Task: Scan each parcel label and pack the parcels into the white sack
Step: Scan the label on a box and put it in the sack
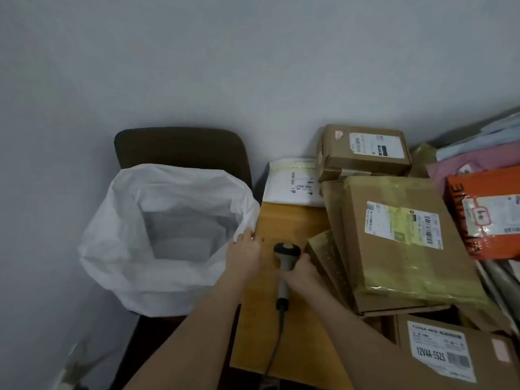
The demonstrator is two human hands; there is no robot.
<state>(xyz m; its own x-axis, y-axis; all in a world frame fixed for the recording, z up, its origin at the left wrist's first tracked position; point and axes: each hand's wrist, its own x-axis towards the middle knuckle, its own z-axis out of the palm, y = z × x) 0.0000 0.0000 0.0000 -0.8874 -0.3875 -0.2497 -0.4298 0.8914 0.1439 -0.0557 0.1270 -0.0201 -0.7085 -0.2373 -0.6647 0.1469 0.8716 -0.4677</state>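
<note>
Two bare hands reach over the wooden table [281, 220]. The right hand [302, 273] curls its fingers round the handle of the grey scanner [287, 250]. The left hand [246, 251] touches the rim of the white sack [112, 249], open on a dark chair [180, 144] left of the table; whether its fingers pinch it, I cannot tell. Labelled parcels [402, 243] lie heaped on the table's right.

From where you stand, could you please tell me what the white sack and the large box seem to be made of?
White sack: probably thin plastic or woven poly, matte, with soft crumpled folds. Large box: brown matte cardboard, with glossy yellowish tape that catches light.
</note>
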